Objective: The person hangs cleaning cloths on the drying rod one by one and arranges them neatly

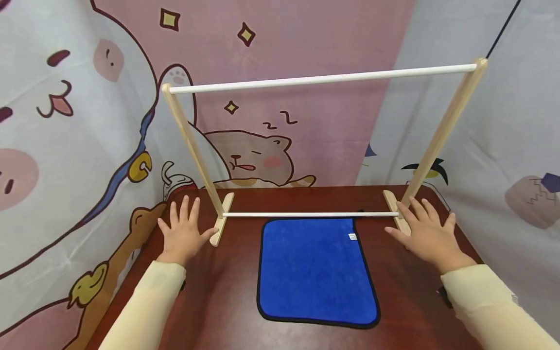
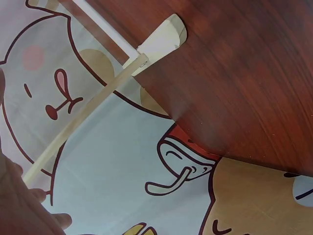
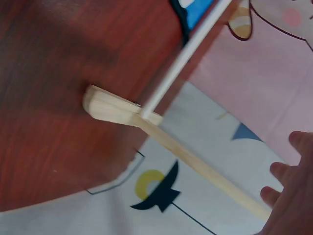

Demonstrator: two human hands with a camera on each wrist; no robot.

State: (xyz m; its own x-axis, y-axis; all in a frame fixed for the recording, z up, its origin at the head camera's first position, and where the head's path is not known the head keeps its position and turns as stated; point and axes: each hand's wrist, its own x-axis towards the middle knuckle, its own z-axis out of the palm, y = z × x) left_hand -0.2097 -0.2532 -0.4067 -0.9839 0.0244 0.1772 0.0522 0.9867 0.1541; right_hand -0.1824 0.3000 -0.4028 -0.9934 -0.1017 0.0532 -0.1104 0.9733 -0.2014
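Observation:
A blue towel (image 1: 317, 272) with black edging and a small white tag lies flat on the table. Behind it stands a wooden rack (image 1: 446, 126) with a white top rail (image 1: 323, 79) and a white lower bar (image 1: 306, 214). My left hand (image 1: 181, 233), fingers spread, is held in the air by the rack's left foot (image 1: 222, 218). On the other side my right hand (image 1: 430, 236) is spread too, overlapping the right foot (image 1: 395, 211) in the head view. Neither hand holds anything. In both wrist views, fingertips show at the frame edge beside a rack post (image 2: 88, 110).
The dark red-brown table (image 1: 227, 301) ends just behind the rack. Cloth with cartoon animals (image 1: 258, 155) hangs close around its back and sides. A thin black cord (image 1: 503, 29) runs down to the top right of the rack.

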